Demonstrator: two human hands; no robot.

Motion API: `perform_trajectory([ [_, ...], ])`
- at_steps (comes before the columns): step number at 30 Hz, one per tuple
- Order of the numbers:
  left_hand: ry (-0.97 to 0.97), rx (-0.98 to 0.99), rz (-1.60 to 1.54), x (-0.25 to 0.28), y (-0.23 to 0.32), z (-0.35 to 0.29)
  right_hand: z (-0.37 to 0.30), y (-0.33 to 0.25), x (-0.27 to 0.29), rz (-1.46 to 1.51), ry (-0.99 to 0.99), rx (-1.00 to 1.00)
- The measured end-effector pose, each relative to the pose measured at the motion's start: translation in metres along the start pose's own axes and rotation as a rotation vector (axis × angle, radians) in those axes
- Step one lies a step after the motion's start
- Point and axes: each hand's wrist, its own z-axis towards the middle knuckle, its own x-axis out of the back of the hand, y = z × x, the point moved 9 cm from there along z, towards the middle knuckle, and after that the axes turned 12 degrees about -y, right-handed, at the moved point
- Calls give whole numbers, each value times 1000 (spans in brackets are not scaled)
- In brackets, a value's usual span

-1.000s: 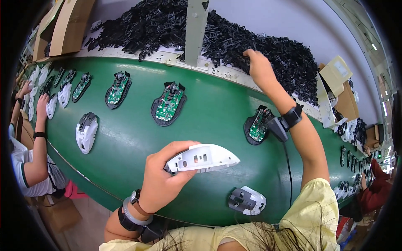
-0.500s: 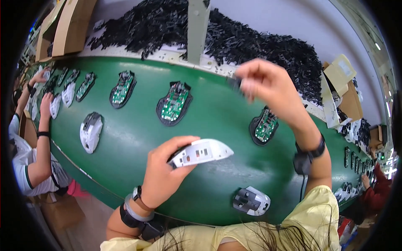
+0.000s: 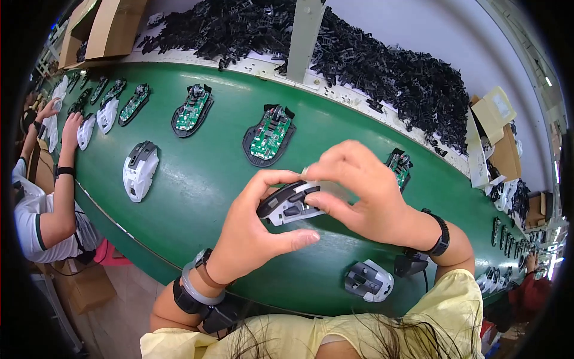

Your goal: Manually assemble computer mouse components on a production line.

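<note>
My left hand [image 3: 245, 230] is wrapped round a white and black computer mouse shell [image 3: 277, 212], its fingers over the top edge and the thumb held off below. Tilted on its side, the shell hangs above the middle of the green table. My right hand [image 3: 368, 188] is closed at the shell's right end, thumb and fingers pinching a small black plastic part [image 3: 308, 202] against it. The fingers partly hide that part. Beyond the hands lies a mouse base with a green circuit board [image 3: 267, 140]; another base [image 3: 399, 167] is partly covered by my right hand.
A heap of small black plastic parts [image 3: 394, 84] lies along the back ledge. Mouse shells rest at the left [image 3: 141, 172] and near right [image 3: 369, 280]. More bases with boards [image 3: 192, 111] line the table. Cardboard boxes [image 3: 116, 30] stand at the back left. Co-workers' hands [image 3: 70, 128] work at both ends.
My right hand has come down and left from near the heap to the shell, bringing a small dark part. The left hand has turned the shell. The whole view has shifted slightly.
</note>
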Motion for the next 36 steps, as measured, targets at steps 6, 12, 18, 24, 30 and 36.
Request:
perform_trajectory([
  [6,95,-156,155,6,9,-5,-22,34,-42,619,-306,-389],
  [12,161,-266,123,2,21,-12,-15,12,-30,410,-188,-261],
  [18,-112,-149,9,-6,17,6,-43,5,-29,288,-194,-377],
  [24,-1113,151,-138,-90,-15,-28,-140,-19,-39,-115,-687,-422],
  [30,-826,28,377,-103,-16,-5,-187,-1,-37,-263,-619,-827],
  [36,-390,-62,547,-63,-5,3,-168,30,36,-438,-278,-941],
])
